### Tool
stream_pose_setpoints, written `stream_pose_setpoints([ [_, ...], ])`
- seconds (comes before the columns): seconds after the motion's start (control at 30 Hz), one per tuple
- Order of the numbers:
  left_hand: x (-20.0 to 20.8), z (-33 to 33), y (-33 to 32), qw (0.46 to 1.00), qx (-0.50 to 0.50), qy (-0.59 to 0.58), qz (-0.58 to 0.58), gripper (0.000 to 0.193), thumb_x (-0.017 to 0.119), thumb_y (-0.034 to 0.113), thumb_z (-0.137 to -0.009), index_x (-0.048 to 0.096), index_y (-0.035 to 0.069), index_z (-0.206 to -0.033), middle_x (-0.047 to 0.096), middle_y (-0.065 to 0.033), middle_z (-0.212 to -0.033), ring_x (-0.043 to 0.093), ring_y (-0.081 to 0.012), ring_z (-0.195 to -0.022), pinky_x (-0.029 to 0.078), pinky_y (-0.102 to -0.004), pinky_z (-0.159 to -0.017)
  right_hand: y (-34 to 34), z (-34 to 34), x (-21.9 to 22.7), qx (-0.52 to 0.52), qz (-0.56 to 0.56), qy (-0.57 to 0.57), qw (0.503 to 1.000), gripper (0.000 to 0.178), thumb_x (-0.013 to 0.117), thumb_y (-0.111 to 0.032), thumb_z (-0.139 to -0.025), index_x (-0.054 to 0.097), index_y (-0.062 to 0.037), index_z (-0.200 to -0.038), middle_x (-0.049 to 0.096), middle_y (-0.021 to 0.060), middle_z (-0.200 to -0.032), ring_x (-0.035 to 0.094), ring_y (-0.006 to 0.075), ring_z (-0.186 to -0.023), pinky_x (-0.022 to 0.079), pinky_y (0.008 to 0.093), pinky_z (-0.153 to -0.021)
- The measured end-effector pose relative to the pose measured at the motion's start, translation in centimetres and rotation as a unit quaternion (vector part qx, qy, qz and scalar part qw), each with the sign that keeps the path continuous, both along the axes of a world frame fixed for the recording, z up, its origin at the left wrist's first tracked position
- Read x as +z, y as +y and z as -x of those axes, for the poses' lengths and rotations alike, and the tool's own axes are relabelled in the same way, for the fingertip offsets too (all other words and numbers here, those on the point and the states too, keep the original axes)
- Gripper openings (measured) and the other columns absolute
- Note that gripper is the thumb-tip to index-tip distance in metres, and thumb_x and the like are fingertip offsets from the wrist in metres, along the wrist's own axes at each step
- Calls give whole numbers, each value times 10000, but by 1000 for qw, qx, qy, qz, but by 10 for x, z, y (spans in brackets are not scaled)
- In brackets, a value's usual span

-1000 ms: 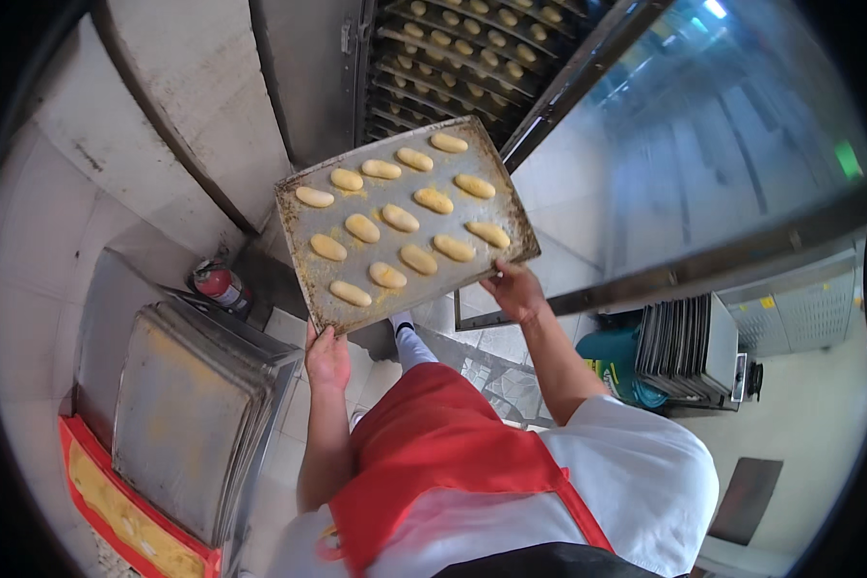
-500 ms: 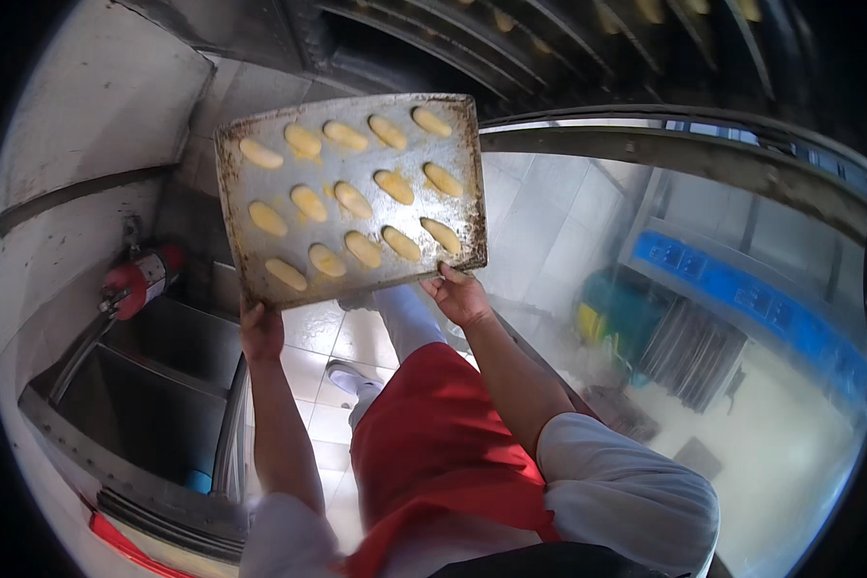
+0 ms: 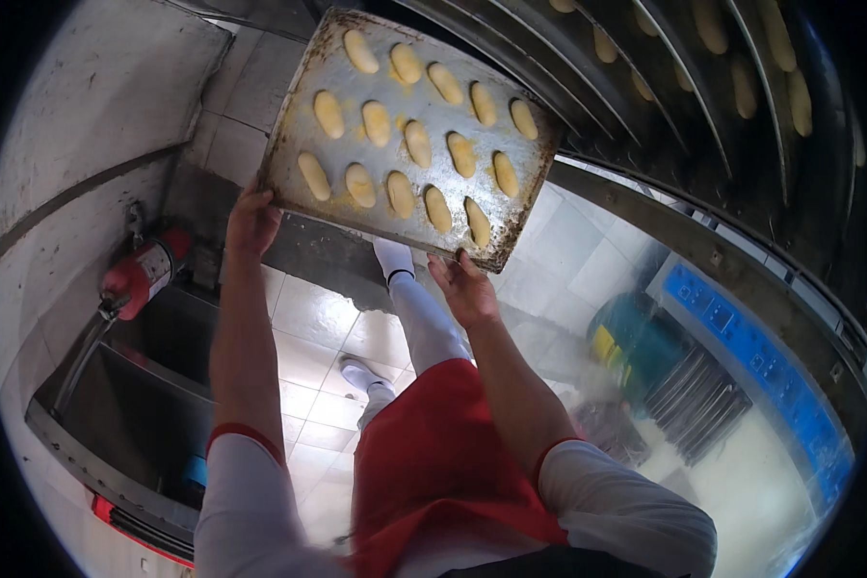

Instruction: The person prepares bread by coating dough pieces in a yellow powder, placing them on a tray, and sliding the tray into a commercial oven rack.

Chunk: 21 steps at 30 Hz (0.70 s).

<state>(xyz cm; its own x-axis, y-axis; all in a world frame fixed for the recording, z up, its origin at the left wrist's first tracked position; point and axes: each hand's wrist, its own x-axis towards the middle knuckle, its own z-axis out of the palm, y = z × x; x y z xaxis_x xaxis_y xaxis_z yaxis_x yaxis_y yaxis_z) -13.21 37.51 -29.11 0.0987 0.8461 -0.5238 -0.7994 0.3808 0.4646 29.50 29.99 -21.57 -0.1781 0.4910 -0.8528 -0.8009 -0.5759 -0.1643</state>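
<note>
Between my hands is a worn metal baking tray (image 3: 356, 207), browned at its rim and tilted in view. Rows of elongated, pale yellow dough pieces (image 3: 417, 144) lie on it, with yellow smears around some of them. My left hand (image 3: 252, 221) grips the near left corner, thumb at the edge. Near the right front corner, my right hand (image 3: 466, 289) supports the tray from below, its thumb on the rim. The fingers under the metal are partly hidden. The tray's far right edge is close beside a dark rack (image 3: 636, 106).
More dough pieces sit on the rack's slanted shelves. At left are a red fire extinguisher (image 3: 144, 275) and a deep metal sink (image 3: 116, 405). A blue panel (image 3: 742, 347), a green rounded object (image 3: 636, 337) and a stack of thin dark sheets (image 3: 698, 400) stand at right.
Both hands have carried the tray farther away and to the right, toward the rack. The tray has turned clockwise. My foot has stepped forward beneath it.
</note>
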Motion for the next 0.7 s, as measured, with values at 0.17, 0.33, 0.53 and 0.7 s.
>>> stream_pose_setpoints([
  [0.17,0,-5,54,999,15,-8,44,642,652,94,-952,434,24,-1551,611,-115,-1425,575,-262,-1354,459,-404,-1151,25,21,1,-92,72,-24,993,362,472,-169,-1126,433,50,-1413,609,264,-1328,662,413,-1223,554,522,-1105],
  [0.33,39,-53,88,978,164,-28,130,550,485,207,-1076,368,38,-1586,445,-188,-1581,408,-378,-1487,346,-513,-1239,98,26,-33,-142,-28,-61,988,358,404,-106,-1133,409,72,-1444,586,283,-1346,631,439,-1250,580,532,-1086],
  [0.53,14,-47,-101,962,214,-110,129,560,476,349,-1096,412,91,-1589,427,-137,-1599,421,-366,-1467,361,-481,-1219,188,19,-34,-80,-121,-120,982,368,478,7,-1073,475,53,-1438,589,241,-1409,636,397,-1264,578,485,-1090],
  [0.7,73,-70,-262,879,198,45,431,551,543,359,-1075,462,119,-1564,462,-100,-1584,479,-302,-1429,430,-438,-1151,254,-7,-37,-24,-197,-188,962,380,446,-227,-1103,537,-74,-1440,618,140,-1399,622,326,-1270,496,492,-1117],
])
